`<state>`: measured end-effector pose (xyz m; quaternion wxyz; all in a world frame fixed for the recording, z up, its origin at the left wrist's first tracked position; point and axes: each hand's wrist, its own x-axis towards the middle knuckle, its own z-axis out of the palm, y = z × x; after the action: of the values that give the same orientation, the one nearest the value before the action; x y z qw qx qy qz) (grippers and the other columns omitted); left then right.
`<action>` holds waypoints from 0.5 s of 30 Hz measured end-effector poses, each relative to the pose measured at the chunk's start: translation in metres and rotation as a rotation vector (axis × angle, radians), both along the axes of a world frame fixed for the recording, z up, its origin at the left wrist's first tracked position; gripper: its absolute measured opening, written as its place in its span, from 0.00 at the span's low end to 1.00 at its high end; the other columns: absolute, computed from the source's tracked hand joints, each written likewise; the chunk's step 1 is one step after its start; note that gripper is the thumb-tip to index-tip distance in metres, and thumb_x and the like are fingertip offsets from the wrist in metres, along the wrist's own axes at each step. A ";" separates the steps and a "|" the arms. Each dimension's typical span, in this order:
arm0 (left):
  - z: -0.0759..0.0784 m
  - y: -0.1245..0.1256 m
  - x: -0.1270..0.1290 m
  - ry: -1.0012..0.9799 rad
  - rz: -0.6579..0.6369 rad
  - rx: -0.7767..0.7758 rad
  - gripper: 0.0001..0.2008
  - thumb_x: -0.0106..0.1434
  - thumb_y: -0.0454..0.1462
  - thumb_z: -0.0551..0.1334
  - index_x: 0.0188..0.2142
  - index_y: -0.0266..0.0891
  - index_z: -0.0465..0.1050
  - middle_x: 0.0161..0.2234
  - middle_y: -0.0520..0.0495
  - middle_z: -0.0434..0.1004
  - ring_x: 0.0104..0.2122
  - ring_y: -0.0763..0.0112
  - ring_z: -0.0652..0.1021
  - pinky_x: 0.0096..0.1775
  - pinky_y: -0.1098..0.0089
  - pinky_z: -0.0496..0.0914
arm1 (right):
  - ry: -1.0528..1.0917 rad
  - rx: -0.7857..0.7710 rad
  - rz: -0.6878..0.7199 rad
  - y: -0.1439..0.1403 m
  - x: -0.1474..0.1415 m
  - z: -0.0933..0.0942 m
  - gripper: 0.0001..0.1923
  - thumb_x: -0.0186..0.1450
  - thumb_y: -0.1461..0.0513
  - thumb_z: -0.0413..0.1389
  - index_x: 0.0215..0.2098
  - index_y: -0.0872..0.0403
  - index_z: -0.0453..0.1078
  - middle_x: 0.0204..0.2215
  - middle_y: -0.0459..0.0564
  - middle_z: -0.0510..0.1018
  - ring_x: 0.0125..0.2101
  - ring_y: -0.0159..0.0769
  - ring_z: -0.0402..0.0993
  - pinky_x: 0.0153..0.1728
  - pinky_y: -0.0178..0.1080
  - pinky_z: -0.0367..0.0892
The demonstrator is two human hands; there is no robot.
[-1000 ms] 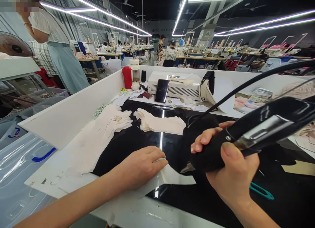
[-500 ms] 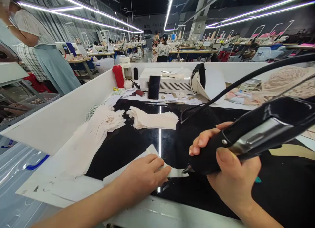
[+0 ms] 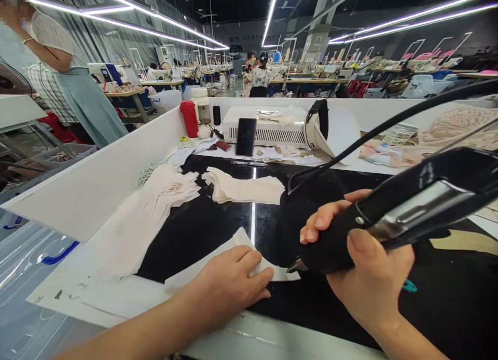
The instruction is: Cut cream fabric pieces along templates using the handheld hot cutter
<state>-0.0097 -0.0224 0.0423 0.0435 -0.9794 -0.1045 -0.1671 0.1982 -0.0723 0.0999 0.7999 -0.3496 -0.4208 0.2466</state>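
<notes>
My right hand [image 3: 361, 277] grips a black corded cutting tool [image 3: 389, 215], its metal tip [image 3: 293, 267] low over the glossy black tabletop [image 3: 218, 225]. The tip touches the edge of a pale fabric piece [image 3: 229, 246]. My left hand [image 3: 229, 285] lies flat on that piece, fingers closed together, pressing it down just left of the tip. Beyond, a stack of cream fabric pieces [image 3: 245, 189] and a looser pile [image 3: 163, 194] lie on the black surface.
A white wall [image 3: 97, 189] borders the bench on the left. At the back stand a white box machine [image 3: 268, 129], a phone [image 3: 246, 137], a red bottle [image 3: 189, 119] and a tape roll [image 3: 319, 124]. A teal clipper [image 3: 408, 286] lies right. A person [image 3: 66, 74] stands far left.
The pale piece has shifted under my left hand, now angled with a corner toward the stacks. The tool tip stays at its edge. The view has tilted slightly.
</notes>
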 end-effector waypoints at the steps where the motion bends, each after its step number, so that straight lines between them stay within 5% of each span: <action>1: 0.000 0.000 0.000 -0.010 -0.002 -0.003 0.12 0.79 0.42 0.69 0.52 0.35 0.75 0.42 0.44 0.78 0.42 0.59 0.78 0.44 0.65 0.77 | 0.012 0.008 0.009 0.002 -0.002 0.001 0.22 0.63 0.50 0.78 0.47 0.47 0.76 0.28 0.41 0.82 0.23 0.36 0.78 0.25 0.37 0.79; 15: -0.006 0.001 0.000 -0.052 0.002 -0.070 0.12 0.79 0.42 0.70 0.53 0.37 0.75 0.44 0.44 0.76 0.43 0.58 0.78 0.45 0.64 0.78 | -0.056 -0.019 0.081 0.013 -0.009 -0.008 0.18 0.70 0.52 0.73 0.50 0.45 0.73 0.31 0.40 0.81 0.25 0.36 0.79 0.26 0.38 0.79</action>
<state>-0.0101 -0.0218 0.0363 0.0065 -0.9756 -0.1125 -0.1886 0.1891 -0.0590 0.0919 0.7737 -0.3467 -0.4545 0.2731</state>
